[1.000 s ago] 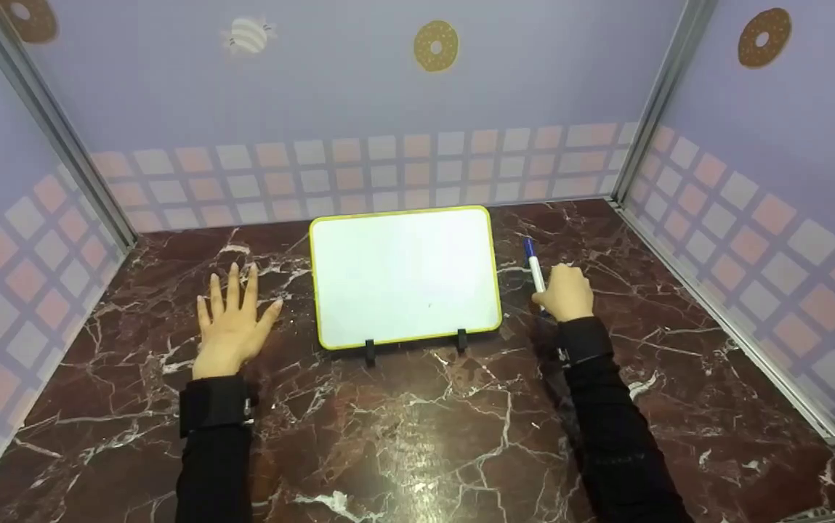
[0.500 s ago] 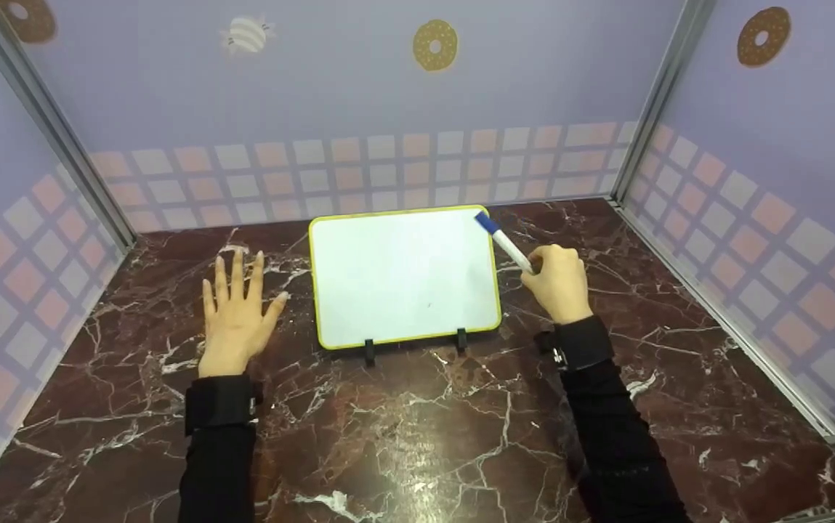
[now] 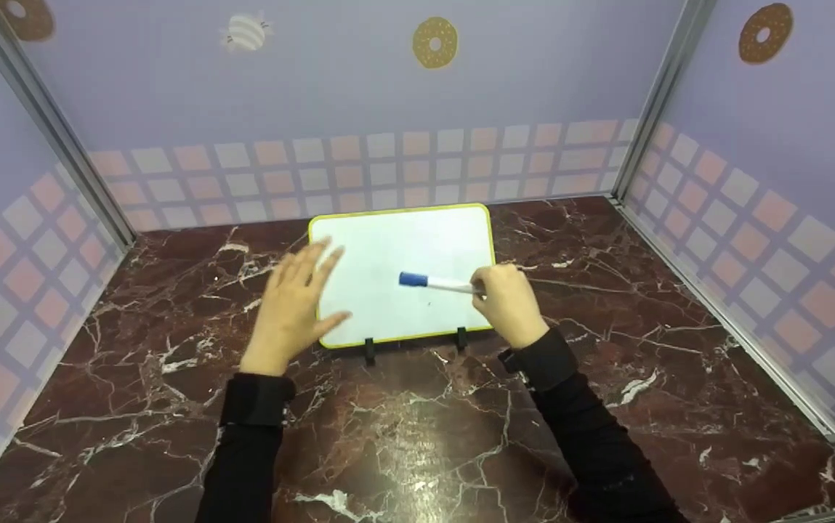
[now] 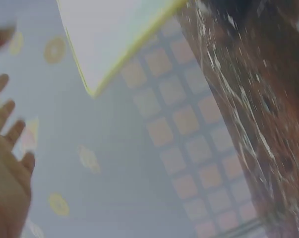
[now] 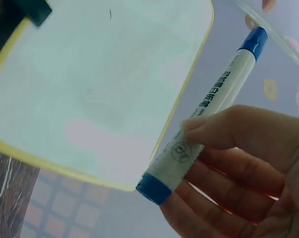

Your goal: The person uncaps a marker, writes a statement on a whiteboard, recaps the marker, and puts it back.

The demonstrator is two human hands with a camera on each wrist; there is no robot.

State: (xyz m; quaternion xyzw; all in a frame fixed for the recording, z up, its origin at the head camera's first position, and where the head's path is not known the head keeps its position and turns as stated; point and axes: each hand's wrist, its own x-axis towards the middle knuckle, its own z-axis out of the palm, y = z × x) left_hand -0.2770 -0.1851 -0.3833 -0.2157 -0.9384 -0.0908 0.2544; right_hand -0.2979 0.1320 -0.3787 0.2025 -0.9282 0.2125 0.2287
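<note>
Left fingers (blurred) partly hide the whiteboard.

The white marker, its blue cap on, is held sideways in front of the whiteboard; whether they touch is hard to tell. The yellow-rimmed board stands propped up.

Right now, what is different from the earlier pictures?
The right hand still grips the blue-capped white marker, turned and carried leftward in front of the yellow-framed rectangular whiteboard. The left hand has moved rightward toward the whiteboard's left edge. The whiteboard and its two black feet stayed in place.
</note>
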